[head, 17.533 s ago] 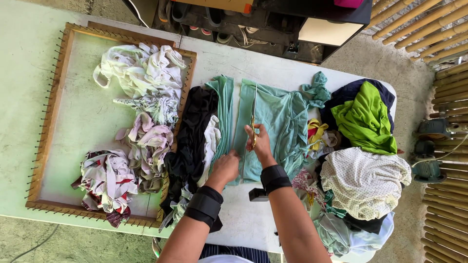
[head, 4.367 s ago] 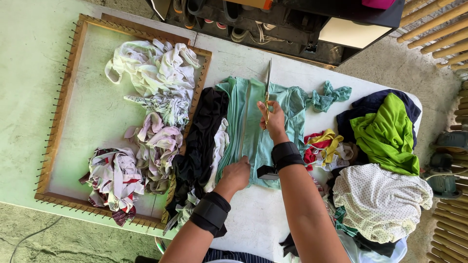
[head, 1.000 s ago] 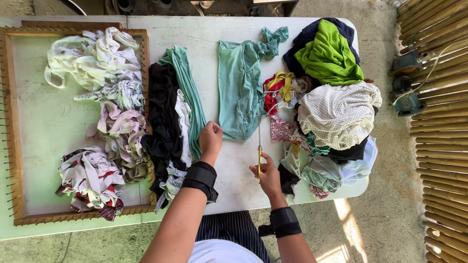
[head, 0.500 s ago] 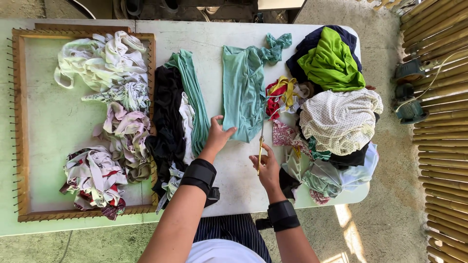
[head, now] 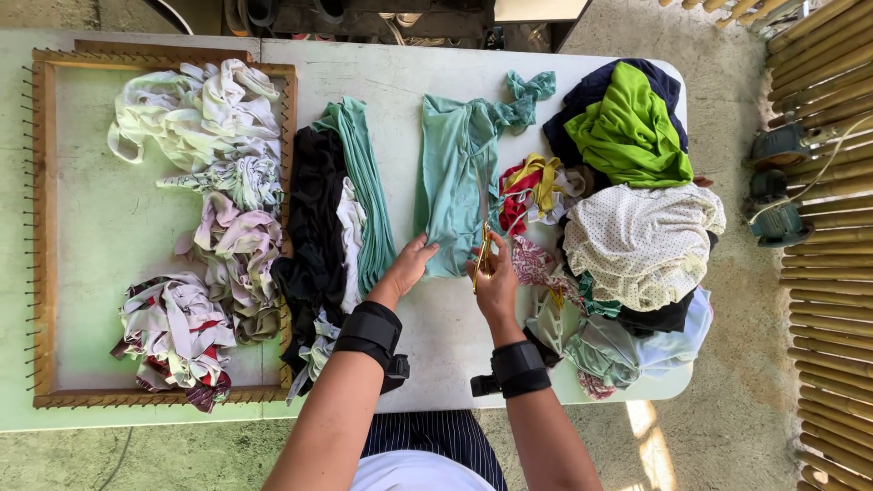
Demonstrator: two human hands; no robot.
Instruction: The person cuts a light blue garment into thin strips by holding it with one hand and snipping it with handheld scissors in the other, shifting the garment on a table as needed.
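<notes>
Since half a second ago the right hand (head: 496, 273) has carried the scissors (head: 483, 245) up from the bare part of the bench to the near edge of the teal garment (head: 452, 186), and the left hand (head: 411, 264) has slid closer, so both now meet at that hem.

Head view: the left hand's fingers are spread wide and press flat on the garment's near left corner. The right hand's fingers are closed around the yellow handles of the scissors, whose blades lie over the teal cloth and point away from the person. Both wrists wear black bands.

The teal garment lies lengthwise near the middle of the pale white bench (head: 391, 77). Just left of it lie folded teal strips (head: 364, 182), then a heap of black cloth (head: 314, 214). Further left sits a wooden frame studded with nails (head: 41, 227), holding bundles of pale and patterned rag strips (head: 218, 182). Right of the garment are a red and yellow tangle (head: 527, 182), a lime green shirt (head: 632, 127) over navy cloth, and a dotted cream garment (head: 641, 241).

Beyond the bench's right end the ground is rough concrete (head: 727, 400), sunlit in part, bordered by a bamboo slat fence (head: 832, 300).
</notes>
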